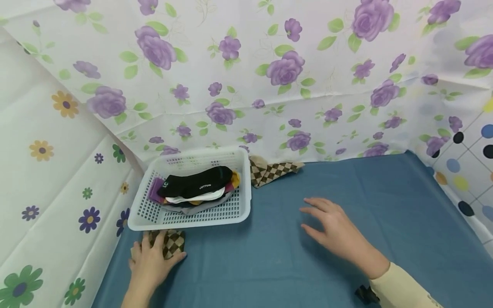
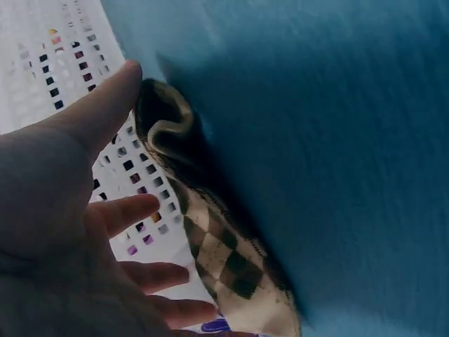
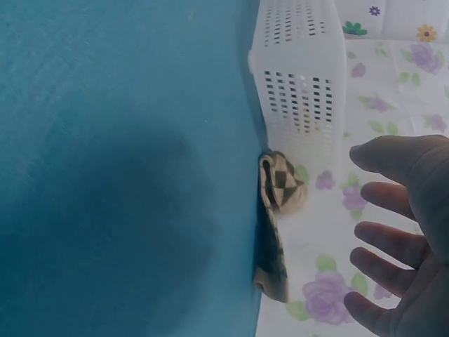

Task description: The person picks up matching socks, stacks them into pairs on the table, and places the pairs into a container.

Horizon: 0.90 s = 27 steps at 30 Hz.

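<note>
A brown and cream checkered sock lies on the blue cloth at the front of the white basket. Over it is my left hand, fingers spread and thumb apart; in the left wrist view the sock runs along beyond the fingertips. My right hand hovers over the cloth right of the basket, fingers loosely extended, holding nothing. A second checkered sock lies crumpled behind it, against the back sheet. Inside the white plastic basket is a pile of folded socks, a black one with white lettering on top.
Blue cloth covers the table. A white sheet with purple flowers hangs at the back, with patterned sheets at the sides. A small black object shows beside the right sleeve.
</note>
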Each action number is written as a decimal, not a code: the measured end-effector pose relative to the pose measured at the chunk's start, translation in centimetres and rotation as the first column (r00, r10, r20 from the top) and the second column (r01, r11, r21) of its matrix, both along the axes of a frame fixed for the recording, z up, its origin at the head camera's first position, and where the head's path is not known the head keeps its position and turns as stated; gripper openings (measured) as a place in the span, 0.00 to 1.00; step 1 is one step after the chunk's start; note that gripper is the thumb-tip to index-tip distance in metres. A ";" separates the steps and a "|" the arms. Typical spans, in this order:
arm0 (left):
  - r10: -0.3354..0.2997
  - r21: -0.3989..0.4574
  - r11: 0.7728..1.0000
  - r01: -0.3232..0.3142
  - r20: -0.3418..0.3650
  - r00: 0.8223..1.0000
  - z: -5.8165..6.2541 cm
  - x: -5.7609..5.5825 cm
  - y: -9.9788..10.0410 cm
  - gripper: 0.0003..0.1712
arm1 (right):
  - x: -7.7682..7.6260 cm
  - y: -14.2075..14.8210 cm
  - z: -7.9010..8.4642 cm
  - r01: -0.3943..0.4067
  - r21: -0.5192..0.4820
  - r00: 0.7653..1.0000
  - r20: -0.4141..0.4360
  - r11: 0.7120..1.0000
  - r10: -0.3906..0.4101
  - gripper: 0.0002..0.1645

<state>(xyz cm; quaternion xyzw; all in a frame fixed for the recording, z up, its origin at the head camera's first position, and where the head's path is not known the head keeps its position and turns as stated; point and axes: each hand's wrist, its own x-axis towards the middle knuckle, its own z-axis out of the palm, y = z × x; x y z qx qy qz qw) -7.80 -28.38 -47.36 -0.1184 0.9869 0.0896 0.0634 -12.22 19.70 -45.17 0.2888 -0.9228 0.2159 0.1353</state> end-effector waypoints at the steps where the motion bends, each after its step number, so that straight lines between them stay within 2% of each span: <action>1: -0.005 0.016 1.000 0.005 0.011 1.000 -0.2 -0.1 -0.2 0.63 | 0.1 -0.1 -0.2 -0.007 0.004 1.000 0.013 1.000 0.007 0.26; 4: -0.033 0.051 0.998 0.031 0.040 0.999 -0.4 -0.2 -0.3 0.62 | 0.3 -0.3 -0.6 -0.031 0.013 0.998 0.053 0.999 0.030 0.24; 7: -0.065 0.034 0.997 0.062 0.079 0.995 -0.4 -0.2 0.2 0.59 | 0.4 -0.4 -0.9 -0.049 0.023 0.995 0.089 0.999 0.047 0.22; 11: -0.119 -0.031 0.992 0.123 0.109 0.987 -0.5 -0.1 1.9 0.50 | 0.5 -0.6 -1.2 -0.066 0.022 0.991 0.117 0.998 0.063 0.21; 15: -0.209 -0.034 0.977 0.212 0.083 0.974 -0.8 0.4 4.6 0.35 | 0.6 -0.9 -1.2 -0.074 0.018 0.989 0.133 0.997 0.071 0.20; 19: -0.301 0.034 0.953 0.300 0.012 0.954 -0.7 1.2 8.0 0.22 | 0.7 -1.0 -1.0 -0.070 0.019 0.985 0.160 0.997 0.066 0.20; 21: -0.353 0.100 0.930 0.353 -0.014 0.935 -0.4 1.4 9.6 0.18 | 0.8 -1.1 -0.9 -0.070 0.014 0.983 0.172 0.997 0.066 0.20; 23: -0.402 0.210 0.892 0.399 -0.031 0.915 0.1 1.4 11.1 0.16 | 1.0 -1.1 -0.8 -0.069 0.000 0.981 0.180 0.998 0.068 0.21; 25: -0.443 0.345 0.834 0.431 -0.047 0.895 0.7 1.3 12.4 0.14 | 1.2 -1.3 -0.7 -0.068 -0.017 0.981 0.180 0.998 0.070 0.22; 27: -0.472 0.486 0.749 0.451 -0.086 0.877 1.3 0.9 13.7 0.13 | 1.3 -1.5 -0.6 -0.064 -0.040 0.981 0.180 0.997 0.071 0.23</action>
